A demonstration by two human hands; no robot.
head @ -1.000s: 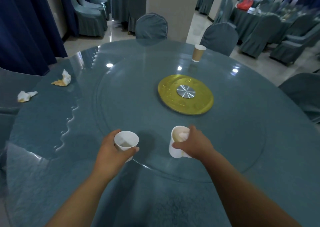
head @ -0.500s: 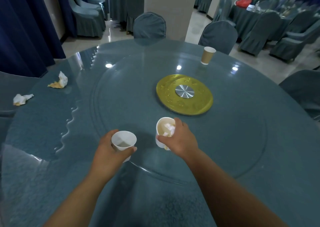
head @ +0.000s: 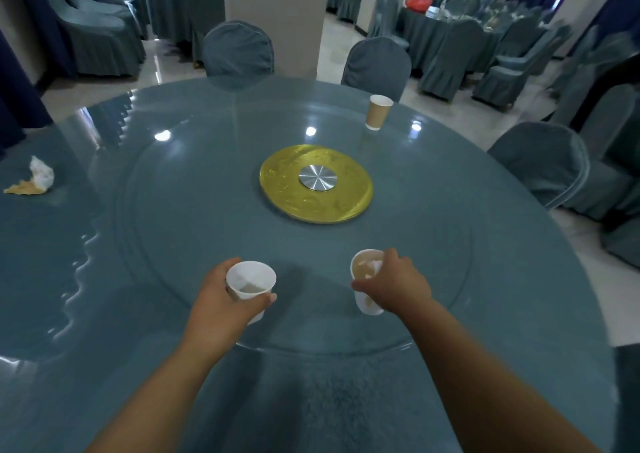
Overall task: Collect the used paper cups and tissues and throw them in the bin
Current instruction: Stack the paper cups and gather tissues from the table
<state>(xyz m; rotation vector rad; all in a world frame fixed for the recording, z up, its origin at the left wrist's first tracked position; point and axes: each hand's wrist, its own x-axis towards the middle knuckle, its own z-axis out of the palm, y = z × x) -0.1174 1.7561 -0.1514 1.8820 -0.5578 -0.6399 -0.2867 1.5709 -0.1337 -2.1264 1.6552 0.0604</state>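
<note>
A crumpled tissue [head: 36,180], white with a tan-stained end, lies near the left edge of the round table [head: 526,290], whose blue-grey cloth sits under a glossy top that mirrors the ceiling lights; a big clear glass turntable [head: 187,217] covers the middle of the table. The left hand [head: 218,305] reaches forward on a bare forearm, fingers and thumb wrapped round the wall of a white paper cup [head: 251,281]; the cup is upright, thin-walled and tapered, held over the near part of the turntable, with a pale residue at its bottom. At the table's centre lies a flat gold disc [head: 332,207] with faint embossing and a brushed silver hub [head: 317,176]. The right hand [head: 398,288] comes in from the right, thumb across the near side and fingers curled over the rim of a second white cup [head: 363,302]; this one tips its mouth towards the camera, its inside stained brown, with a white wad of tissue [head: 373,265] in it; it too is over the turntable's near part. Close to the far right edge stands a brown paper cup [head: 378,112], upright, with a white rim; beyond and beside it stand chairs [head: 543,162] in smooth grey-blue fabric covers.
</note>
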